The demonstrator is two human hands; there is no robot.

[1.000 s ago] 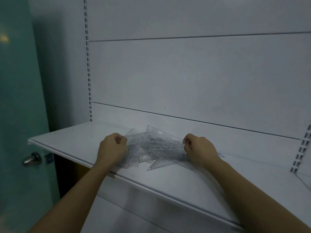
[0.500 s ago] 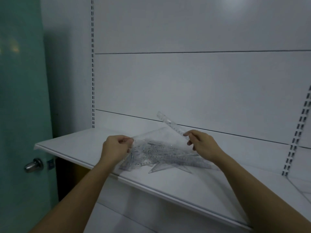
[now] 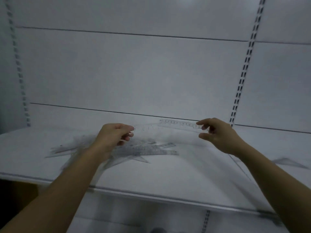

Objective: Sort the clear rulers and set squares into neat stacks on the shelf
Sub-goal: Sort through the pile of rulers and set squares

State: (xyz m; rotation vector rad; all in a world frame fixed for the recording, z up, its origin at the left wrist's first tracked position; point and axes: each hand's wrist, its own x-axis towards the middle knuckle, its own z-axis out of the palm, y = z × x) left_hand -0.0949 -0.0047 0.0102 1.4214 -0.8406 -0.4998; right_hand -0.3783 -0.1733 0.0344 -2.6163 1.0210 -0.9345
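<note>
A loose pile of clear rulers and set squares (image 3: 141, 151) lies on the white shelf (image 3: 168, 179), left of middle. My right hand (image 3: 217, 134) pinches one end of a clear straight ruler (image 3: 178, 124) and holds it level above the shelf, near the back wall. My left hand (image 3: 116, 134) hovers over the pile with its fingers closed on the edge of a faint clear set square (image 3: 146, 127). One more clear set square (image 3: 289, 163) lies flat at the far right. Motion blur smears the left part of the pile.
The white back panel (image 3: 151, 73) rises right behind the shelf. Slotted uprights (image 3: 242, 73) stand at the right and far left. The shelf's front lip (image 3: 151, 196) runs across below my forearms, with a lower panel beneath.
My right hand has lifted a straight ruler out of the pile and carried it to the right, turning it level. The view has swung right. My left hand stays at the pile.
</note>
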